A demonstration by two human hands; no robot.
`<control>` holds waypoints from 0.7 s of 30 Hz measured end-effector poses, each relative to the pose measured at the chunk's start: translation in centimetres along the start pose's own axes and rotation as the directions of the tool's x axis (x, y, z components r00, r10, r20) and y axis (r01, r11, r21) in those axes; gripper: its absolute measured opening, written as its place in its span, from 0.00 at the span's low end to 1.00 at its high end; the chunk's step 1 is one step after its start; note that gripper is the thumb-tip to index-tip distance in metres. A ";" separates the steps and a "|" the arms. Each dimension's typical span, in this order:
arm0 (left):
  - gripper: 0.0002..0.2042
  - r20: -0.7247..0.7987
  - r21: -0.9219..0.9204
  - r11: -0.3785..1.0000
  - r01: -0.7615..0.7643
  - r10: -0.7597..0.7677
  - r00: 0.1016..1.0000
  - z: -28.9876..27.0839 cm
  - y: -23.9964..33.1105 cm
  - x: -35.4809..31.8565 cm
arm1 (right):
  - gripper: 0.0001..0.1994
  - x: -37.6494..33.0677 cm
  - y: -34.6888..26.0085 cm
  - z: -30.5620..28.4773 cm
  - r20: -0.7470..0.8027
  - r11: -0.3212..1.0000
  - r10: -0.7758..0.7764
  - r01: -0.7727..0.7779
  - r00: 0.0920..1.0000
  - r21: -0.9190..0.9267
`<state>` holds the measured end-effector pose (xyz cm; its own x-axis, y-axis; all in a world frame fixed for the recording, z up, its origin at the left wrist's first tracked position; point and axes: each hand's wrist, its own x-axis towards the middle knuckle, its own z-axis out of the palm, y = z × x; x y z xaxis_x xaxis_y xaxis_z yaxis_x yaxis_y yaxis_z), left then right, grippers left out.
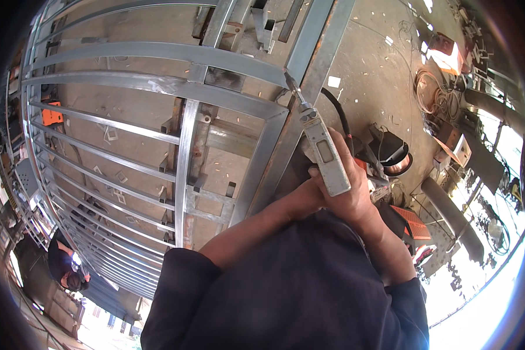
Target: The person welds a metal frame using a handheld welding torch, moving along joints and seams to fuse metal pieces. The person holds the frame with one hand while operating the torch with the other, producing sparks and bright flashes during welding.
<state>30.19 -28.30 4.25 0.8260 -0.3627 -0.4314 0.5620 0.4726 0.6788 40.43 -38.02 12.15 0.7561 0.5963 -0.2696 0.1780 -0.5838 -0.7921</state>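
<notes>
A grey, box-bodied welding gun (325, 151) with a narrow nozzle is held out in front of my chest. My right hand (351, 189) wraps round it from the right, and a black hose bends away beside it. Close against that hand, on its left, is my left hand (310, 189); the gun and the other hand hide its fingers. The nozzle tip points up and left, at or just above the corner of a shiny metal frame (233, 96) built of square tubes. Whether it touches the metal I cannot tell.
Rows of thin bars (114, 160) fill the frame to the left. An orange thing (51, 114) lies at its far left side. Another person (70, 271) is at the lower left. On the right are coiled hoses (431, 90), a black helmet-like thing (391, 149) and an orange panel (411, 221).
</notes>
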 end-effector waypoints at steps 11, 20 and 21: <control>0.23 0.084 0.010 0.999 -0.031 0.030 0.996 -2.2 -1.7 -1.1 | 0.43 -0.5 -1.6 2.1 -0.007 0.990 0.132 -0.132 0.991 -0.043; 0.27 0.130 -0.109 0.993 0.044 -0.030 0.991 -2.7 -2.2 -1.2 | 0.43 -0.5 -2.0 2.7 -0.036 0.982 0.077 -0.082 0.996 -0.172; 0.27 0.136 -0.179 0.982 0.062 -0.038 0.990 -2.6 -2.5 -1.2 | 0.43 -0.4 -2.3 2.7 -0.030 0.979 0.088 -0.092 0.996 -0.183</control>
<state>27.93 -26.98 1.58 0.7907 -0.4861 -0.3721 0.6108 0.5852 0.5334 38.03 -35.49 12.61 0.7877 0.5255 -0.3217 0.2195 -0.7272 -0.6504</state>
